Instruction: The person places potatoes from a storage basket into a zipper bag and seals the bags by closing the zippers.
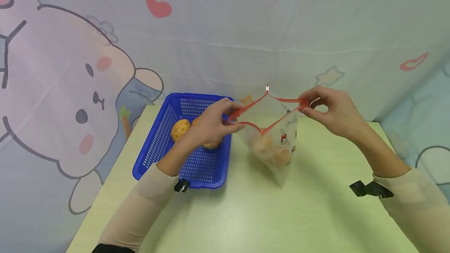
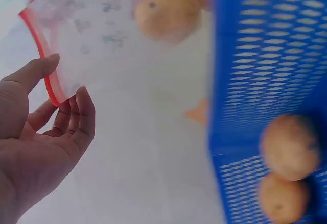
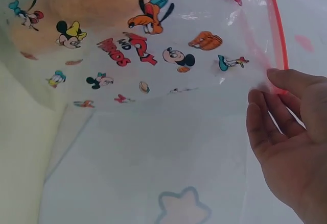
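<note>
At the centre of the head view, above the pale green tabletop (image 1: 246, 206), the left hand (image 1: 214, 122) and right hand (image 1: 332, 110) pinch the red-rimmed clear plastic cartoon-print zip bag (image 1: 272, 136) open. Some round brown-yellow potatoes (image 1: 272, 151) sit inside; others (image 1: 180, 129) remain in the blue plastic perforated basket (image 1: 161, 136).

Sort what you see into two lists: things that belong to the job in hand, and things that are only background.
In the job:
- zip bag, held open, potatoes inside
- left hand, pinching the rim
- right hand, pinching the rim
- blue basket
- potatoes in the basket

Background:
- table
- cartoon curtain
</note>
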Available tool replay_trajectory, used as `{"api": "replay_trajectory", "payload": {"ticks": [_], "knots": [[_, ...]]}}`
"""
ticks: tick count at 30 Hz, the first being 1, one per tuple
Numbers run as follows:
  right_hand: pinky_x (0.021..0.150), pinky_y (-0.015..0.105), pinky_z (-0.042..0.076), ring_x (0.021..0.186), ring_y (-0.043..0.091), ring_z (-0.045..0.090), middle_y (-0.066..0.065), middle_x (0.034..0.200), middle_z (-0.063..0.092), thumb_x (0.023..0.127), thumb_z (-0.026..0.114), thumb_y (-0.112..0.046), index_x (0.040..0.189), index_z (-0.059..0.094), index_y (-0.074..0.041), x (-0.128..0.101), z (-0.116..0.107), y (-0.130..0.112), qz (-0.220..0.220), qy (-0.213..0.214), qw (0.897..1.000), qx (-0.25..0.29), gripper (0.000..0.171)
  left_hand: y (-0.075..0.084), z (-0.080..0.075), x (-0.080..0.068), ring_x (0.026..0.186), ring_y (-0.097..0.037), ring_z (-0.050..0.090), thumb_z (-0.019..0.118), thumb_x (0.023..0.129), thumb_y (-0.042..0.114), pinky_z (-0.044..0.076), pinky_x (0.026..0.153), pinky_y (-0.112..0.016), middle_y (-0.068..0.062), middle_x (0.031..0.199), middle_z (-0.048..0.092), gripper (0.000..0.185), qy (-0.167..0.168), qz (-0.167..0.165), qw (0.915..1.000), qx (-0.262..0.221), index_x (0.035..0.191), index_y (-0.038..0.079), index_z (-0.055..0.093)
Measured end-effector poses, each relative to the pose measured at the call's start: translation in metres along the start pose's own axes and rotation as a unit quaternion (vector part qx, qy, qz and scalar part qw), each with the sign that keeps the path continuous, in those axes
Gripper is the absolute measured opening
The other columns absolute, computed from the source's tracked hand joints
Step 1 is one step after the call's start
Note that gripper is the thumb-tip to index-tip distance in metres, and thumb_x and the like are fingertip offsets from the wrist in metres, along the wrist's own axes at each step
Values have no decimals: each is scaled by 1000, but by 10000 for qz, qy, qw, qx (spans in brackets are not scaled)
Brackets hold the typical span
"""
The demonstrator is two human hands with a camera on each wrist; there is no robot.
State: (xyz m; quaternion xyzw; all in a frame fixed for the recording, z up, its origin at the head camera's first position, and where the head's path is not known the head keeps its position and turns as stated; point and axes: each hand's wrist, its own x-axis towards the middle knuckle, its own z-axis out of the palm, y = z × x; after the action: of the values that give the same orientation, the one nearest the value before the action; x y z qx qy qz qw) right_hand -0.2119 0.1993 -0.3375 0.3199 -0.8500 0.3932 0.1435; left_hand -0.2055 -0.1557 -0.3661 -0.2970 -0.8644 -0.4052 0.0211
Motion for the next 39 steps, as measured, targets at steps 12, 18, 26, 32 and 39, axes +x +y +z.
{"api": "replay_trajectory", "payload": {"ticks": [12,18,26,32,39], "knots": [[77,19,58,91,15,73,2,104,75,96,78,-3,117,74,-7,-18,-9,9,1067,-245,9917,672,22,17,-2,13,108,-20,64,84,94,21,59,90,-33,-8,115,64,45,-109,175,9993,-301,134,7,68],[81,22,59,95,20,73,6,107,73,96,80,-7,123,73,-9,-22,-5,11,1210,-590,9865,928,28,15,5,13,110,-21,66,82,96,19,60,89,-28,-7,114,61,42,-129,30,9983,-576,134,6,68],[77,22,58,91,19,72,3,104,75,96,80,-11,116,76,-10,-16,-4,8,1213,-435,9872,938,20,18,2,11,106,-18,67,82,96,17,61,84,-25,-7,107,60,39,52,80,9989,-460,132,7,69],[76,19,55,88,18,70,2,102,75,94,82,-9,110,77,-10,-3,-9,-3,878,-391,9924,767,17,14,-5,5,107,-22,66,82,96,17,62,84,-26,-10,115,61,43,-156,-23,9994,-315,134,7,65],[77,17,54,83,12,67,-3,94,73,91,84,-7,103,78,-15,11,8,-12,158,-523,9979,338,16,-10,-2,-17,112,-23,64,82,96,26,61,92,-40,-6,116,62,50,-479,-369,9970,487,138,6,63]]}}
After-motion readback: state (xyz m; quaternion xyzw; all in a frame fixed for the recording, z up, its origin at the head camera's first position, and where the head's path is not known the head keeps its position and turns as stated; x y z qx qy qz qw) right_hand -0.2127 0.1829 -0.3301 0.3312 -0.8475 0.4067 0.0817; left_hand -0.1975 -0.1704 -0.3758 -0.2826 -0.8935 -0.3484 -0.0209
